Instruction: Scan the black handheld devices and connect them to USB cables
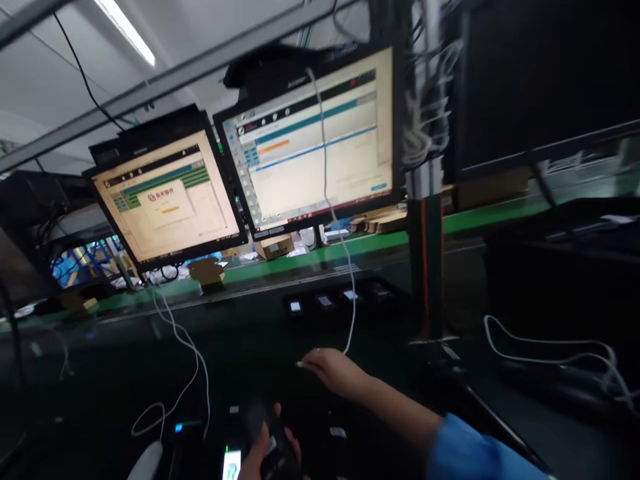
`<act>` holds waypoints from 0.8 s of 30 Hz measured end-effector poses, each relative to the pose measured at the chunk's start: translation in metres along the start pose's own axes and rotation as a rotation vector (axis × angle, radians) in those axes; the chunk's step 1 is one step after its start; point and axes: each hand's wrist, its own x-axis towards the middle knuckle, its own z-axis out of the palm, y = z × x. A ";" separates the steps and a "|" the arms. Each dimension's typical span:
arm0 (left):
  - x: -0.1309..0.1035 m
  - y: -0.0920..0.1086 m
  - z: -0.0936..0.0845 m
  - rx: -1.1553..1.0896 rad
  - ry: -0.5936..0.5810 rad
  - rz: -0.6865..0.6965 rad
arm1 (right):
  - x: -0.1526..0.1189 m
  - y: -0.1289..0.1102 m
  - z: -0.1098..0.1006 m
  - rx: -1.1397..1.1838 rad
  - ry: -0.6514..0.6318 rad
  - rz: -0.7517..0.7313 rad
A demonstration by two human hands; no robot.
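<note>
White cable [327, 200] hangs from above the monitors, passes in front of the right monitor [313, 140] and runs down to the dark workbench [100, 373]. Its lower end, with a pale plug tip, is pinched in the fingers of the right hand [334, 371], closed narrowly on it near the middle of the bench. The right arm carries a blue sleeve [475, 450] and enters from the bottom right corner.

Left hand [263, 450] sits at the near edge of the bench, wrapped around a dark handheld device [274, 443]; detail is blurred. Just to its left a small lit screen [231, 463] shows at the bottom edge.

A second white cable [187, 360] loops across the left part of the bench. A row of small lit devices [325, 301] lies toward the far edge. The left monitor [167, 197] is tilted beside the right one, both showing windows. A green strip [310, 257] runs behind the bench. More white cable [550, 347] lies toward the right edge.
</note>
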 end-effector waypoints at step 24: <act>-0.018 -0.067 0.063 0.464 0.172 0.096 | -0.142 -0.042 -0.023 0.011 0.156 -0.283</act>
